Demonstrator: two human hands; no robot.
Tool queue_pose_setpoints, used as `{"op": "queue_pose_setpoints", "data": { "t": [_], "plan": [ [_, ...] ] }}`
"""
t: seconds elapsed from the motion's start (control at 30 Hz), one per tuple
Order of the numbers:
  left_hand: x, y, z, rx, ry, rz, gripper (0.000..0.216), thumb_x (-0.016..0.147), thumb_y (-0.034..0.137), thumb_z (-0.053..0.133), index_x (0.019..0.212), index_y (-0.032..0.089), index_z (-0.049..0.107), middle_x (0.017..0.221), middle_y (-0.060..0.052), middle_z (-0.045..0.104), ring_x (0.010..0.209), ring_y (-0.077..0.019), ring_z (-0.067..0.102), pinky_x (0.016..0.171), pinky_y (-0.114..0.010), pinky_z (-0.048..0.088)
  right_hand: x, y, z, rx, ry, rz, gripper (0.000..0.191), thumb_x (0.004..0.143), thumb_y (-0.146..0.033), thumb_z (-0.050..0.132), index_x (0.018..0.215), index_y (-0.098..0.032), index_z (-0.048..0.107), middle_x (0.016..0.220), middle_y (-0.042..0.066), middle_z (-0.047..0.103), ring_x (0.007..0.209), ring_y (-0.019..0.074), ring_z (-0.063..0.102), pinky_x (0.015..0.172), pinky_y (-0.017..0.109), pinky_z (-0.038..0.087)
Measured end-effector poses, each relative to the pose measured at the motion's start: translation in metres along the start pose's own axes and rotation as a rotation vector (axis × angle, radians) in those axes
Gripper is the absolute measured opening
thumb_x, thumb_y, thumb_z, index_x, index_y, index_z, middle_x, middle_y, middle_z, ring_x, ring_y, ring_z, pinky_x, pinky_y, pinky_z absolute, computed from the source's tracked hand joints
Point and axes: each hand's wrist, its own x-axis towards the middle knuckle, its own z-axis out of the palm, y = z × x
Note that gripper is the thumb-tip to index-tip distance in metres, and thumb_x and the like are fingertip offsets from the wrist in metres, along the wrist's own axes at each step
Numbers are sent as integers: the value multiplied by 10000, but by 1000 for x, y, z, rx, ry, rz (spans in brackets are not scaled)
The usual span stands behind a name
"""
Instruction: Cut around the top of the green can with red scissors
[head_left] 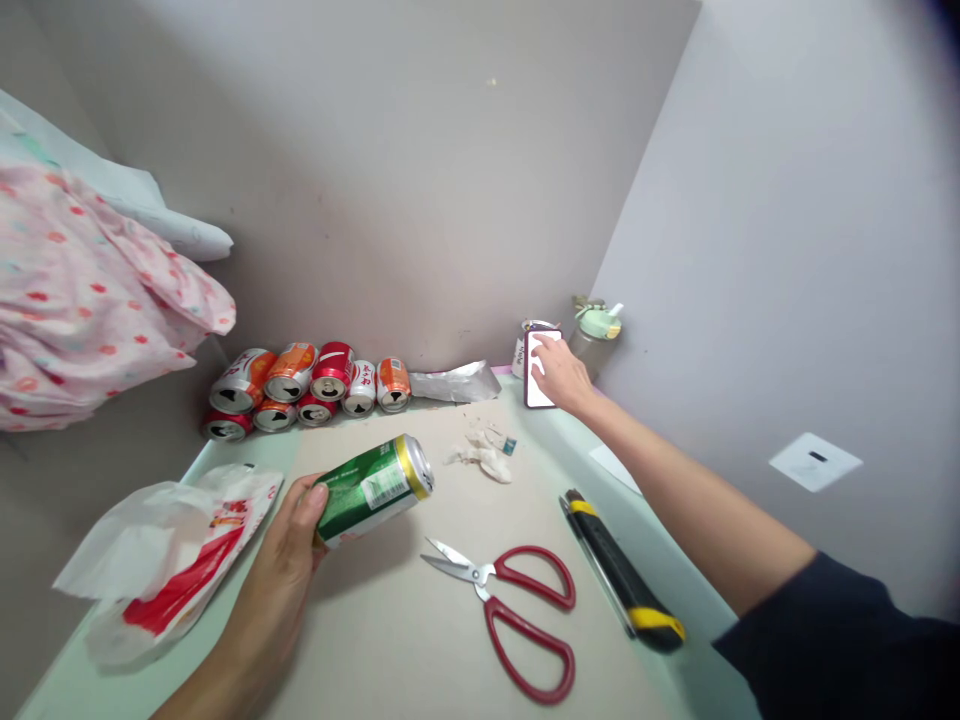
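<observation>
A green drink can (367, 490) with a gold band and barcode is tilted in my left hand (294, 525), its silver end pointing up and right. The fingers wrap round the can's far end. At the back right, my right hand (559, 368) reaches to a phone (535, 392) with a bright white screen, propped upright. Its fingers are spread over the screen. Red-handled scissors (480, 578) lie partly opened below the can. To their right lies a black and yellow utility knife (622, 575).
Several empty cans (334, 372) are stacked along the back wall, beside a flattened silver sheet (457, 382). Crumpled tissue (487, 462) lies mid-table. A red and white plastic bag (184, 580) is at left; a lidded bottle (596, 335) stands behind the phone. Spotted cloth (97, 290) hangs at upper left.
</observation>
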Motion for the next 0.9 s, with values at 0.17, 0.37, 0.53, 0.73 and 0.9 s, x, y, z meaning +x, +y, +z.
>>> {"op": "queue_pose_setpoints", "data": {
  "t": [0.17, 0.37, 0.53, 0.73, 0.9],
  "plan": [
    [2, -2, -1, 1, -9, 19, 449, 752, 645, 681, 937, 240, 628, 983, -18, 673, 888, -231, 615, 625, -261, 500, -17, -1, 0, 3, -14, -7, 294, 996, -321, 609, 1259, -190, 606, 1299, 96, 609, 1074, 238, 641, 898, 442, 562],
    [1, -2, 0, -16, -4, -8, 425, 753, 641, 687, 922, 258, 610, 967, -18, 681, 901, -249, 638, 634, -270, 503, -28, -6, 0, 4, -14, -24, 292, 996, -322, 608, 1258, -192, 607, 1302, 97, 607, 1076, 238, 640, 899, 442, 561],
    [0, 0, 2, 13, 18, 11, 458, 725, 681, 677, 884, 258, 604, 902, -12, 671, 846, -251, 633, 638, -286, 507, -26, -2, 2, 8, 29, 44, 278, 999, -320, 604, 1244, -189, 613, 1276, 93, 620, 1054, 229, 648, 887, 431, 566],
    [0, 0, 1, -32, 20, 5, 439, 726, 667, 703, 838, 261, 582, 809, 17, 597, 745, -205, 580, 631, -266, 499, -45, 9, 9, 9, 50, 76, 280, 997, -323, 607, 1239, -182, 613, 1251, 89, 631, 1032, 225, 654, 873, 425, 570],
    [1, -3, 0, -36, 11, -5, 427, 731, 652, 710, 867, 260, 606, 837, 12, 609, 800, -210, 595, 644, -254, 501, -55, 15, 11, 12, 41, 34, 289, 996, -323, 610, 1249, -184, 609, 1272, 93, 621, 1053, 232, 649, 886, 435, 565]
  ]
}}
